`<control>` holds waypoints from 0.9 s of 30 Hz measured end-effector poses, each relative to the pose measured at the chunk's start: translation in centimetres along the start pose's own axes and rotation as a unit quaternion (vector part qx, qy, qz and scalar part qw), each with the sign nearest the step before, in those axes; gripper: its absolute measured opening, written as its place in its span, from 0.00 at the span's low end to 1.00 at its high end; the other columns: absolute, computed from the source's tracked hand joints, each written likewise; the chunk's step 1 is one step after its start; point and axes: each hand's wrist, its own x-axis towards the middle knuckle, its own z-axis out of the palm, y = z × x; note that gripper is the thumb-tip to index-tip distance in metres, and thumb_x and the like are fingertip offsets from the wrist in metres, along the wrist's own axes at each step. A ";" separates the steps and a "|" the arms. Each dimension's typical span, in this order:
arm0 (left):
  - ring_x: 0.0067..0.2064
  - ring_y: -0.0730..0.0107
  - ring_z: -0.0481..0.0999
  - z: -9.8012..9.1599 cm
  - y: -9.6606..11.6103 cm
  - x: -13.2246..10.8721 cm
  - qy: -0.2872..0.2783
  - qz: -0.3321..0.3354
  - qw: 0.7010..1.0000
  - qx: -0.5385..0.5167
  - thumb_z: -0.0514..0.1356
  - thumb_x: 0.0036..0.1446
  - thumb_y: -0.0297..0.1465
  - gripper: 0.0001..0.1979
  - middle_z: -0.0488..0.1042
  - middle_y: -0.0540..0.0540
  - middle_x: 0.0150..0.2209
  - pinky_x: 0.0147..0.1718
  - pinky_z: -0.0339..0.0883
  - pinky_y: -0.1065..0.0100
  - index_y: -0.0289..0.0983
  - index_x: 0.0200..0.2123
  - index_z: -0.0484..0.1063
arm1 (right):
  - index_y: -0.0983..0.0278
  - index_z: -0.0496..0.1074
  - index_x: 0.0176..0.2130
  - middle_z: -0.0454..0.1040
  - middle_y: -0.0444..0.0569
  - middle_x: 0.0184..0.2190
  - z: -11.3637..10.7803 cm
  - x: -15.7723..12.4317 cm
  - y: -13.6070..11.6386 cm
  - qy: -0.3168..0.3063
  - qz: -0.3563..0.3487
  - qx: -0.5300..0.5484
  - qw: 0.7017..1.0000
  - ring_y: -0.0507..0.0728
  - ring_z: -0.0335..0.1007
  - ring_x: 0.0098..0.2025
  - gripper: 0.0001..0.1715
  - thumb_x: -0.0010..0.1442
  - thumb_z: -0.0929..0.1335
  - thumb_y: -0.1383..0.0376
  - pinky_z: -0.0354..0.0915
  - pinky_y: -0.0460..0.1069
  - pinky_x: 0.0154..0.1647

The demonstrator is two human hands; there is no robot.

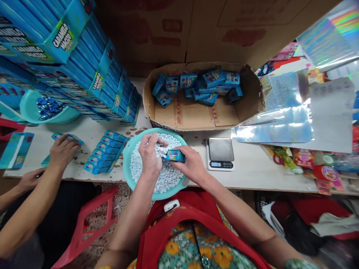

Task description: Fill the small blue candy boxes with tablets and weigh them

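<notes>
A teal basin point(126, 164) full of small white candies point(169, 180) stands at the table's front edge. Over it my left hand point(151, 155) is curled around a handful of the candies, some showing at its fingertips. My right hand point(192, 164) grips a small blue box point(175, 155) on its side, one end turned toward the candies in my left hand. The two hands are close together. Just right of the basin sits a digital scale point(221, 150) with nothing on its plate.
A cut cardboard box point(165, 114) behind the basin holds several blue boxes. Blue boxes stand in a row point(105, 152) to the left, near tall stacks point(95, 74). Another person's hand point(63, 149) works farther left. Shiny sheets point(275, 129) and packets lie right.
</notes>
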 end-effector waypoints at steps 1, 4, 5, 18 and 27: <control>0.24 0.73 0.72 -0.1 0.0 0.0 0.002 0.002 1.000 0.001 0.64 0.50 0.37 0.13 0.67 0.53 0.21 0.28 0.67 0.69 0.36 0.27 0.64 | 0.60 0.71 0.44 0.77 0.49 0.41 0.1 0.0 0.0 0.001 0.003 0.001 1.000 0.61 0.72 0.44 0.19 0.52 0.73 0.61 0.65 0.55 0.46; 0.23 0.74 0.70 -0.2 0.2 0.0 0.003 0.012 1.000 0.005 0.63 0.51 0.36 0.12 0.66 0.54 0.21 0.27 0.65 0.70 0.36 0.26 0.64 | 0.60 0.71 0.44 0.77 0.49 0.40 0.2 0.1 -0.2 -0.001 0.005 0.000 1.000 0.61 0.72 0.45 0.19 0.51 0.73 0.62 0.65 0.55 0.45; 0.23 0.75 0.70 -0.2 0.2 -0.1 0.005 0.017 1.000 0.009 0.63 0.52 0.36 0.12 0.66 0.54 0.21 0.27 0.65 0.70 0.37 0.27 0.64 | 0.60 0.71 0.44 0.77 0.49 0.41 0.2 0.1 -0.2 -0.001 0.003 0.000 1.000 0.62 0.72 0.45 0.19 0.51 0.73 0.62 0.65 0.55 0.45; 0.24 0.74 0.70 -0.2 -0.1 -0.2 0.003 0.044 0.998 0.037 0.61 0.54 0.37 0.10 0.68 0.53 0.22 0.29 0.65 0.70 0.37 0.30 0.66 | 0.59 0.71 0.43 0.77 0.47 0.41 0.2 -0.1 -0.4 0.008 0.007 0.013 1.000 0.61 0.72 0.45 0.19 0.50 0.74 0.63 0.64 0.55 0.45; 0.24 0.74 0.69 0.1 0.0 -0.5 -0.011 0.069 0.996 0.047 0.60 0.56 0.37 0.10 0.68 0.51 0.23 0.27 0.63 0.71 0.36 0.30 0.67 | 0.59 0.72 0.43 0.77 0.47 0.40 0.3 0.2 -0.4 0.002 0.011 0.023 1.000 0.61 0.73 0.44 0.18 0.50 0.73 0.65 0.64 0.55 0.45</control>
